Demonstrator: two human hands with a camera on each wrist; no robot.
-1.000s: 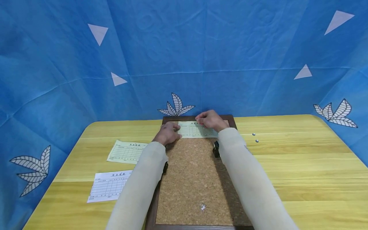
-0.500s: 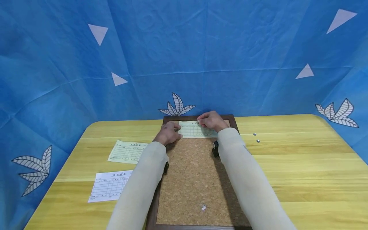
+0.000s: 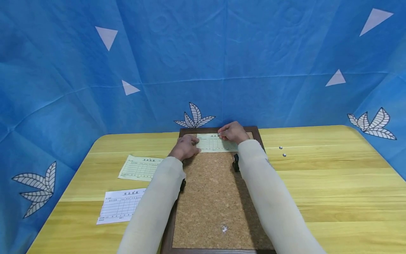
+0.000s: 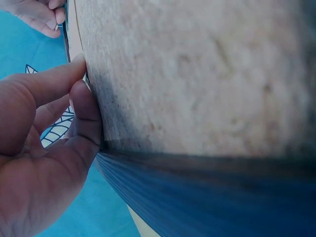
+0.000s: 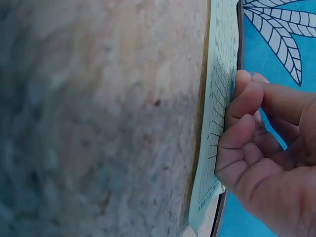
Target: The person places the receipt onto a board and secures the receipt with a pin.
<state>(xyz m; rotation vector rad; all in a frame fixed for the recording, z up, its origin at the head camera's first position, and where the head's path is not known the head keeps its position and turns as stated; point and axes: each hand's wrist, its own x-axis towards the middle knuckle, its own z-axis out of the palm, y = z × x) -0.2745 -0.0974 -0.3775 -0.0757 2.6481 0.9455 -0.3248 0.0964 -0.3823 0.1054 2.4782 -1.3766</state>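
Observation:
A pale green printed form (image 3: 209,145) lies across the top of the brown-framed cork board (image 3: 212,194). My left hand (image 3: 185,146) rests at the form's left end, thumb and fingertips pressing along that edge. At the form's upper edge, near its middle, is my right hand (image 3: 233,132). Its thumb and index finger pinch a tiny shiny thumbtack (image 4: 57,27), mostly hidden by the fingertips. In the right wrist view the curled lower fingers touch the face of the green form (image 5: 212,113).
To the left of the board lie another green form (image 3: 139,167) and a white form (image 3: 120,206), partly behind the left sleeve. Right of it, two silver thumbtacks (image 3: 284,155) sit on the wooden table (image 3: 333,183). A crumpled shiny spot (image 3: 224,228) marks the lower cork. Blue cloth (image 3: 203,53) hangs behind.
My right hand has shifted very slightly at the form's upper edge, its fingertips coming down closer to the paper. My left hand stays put.

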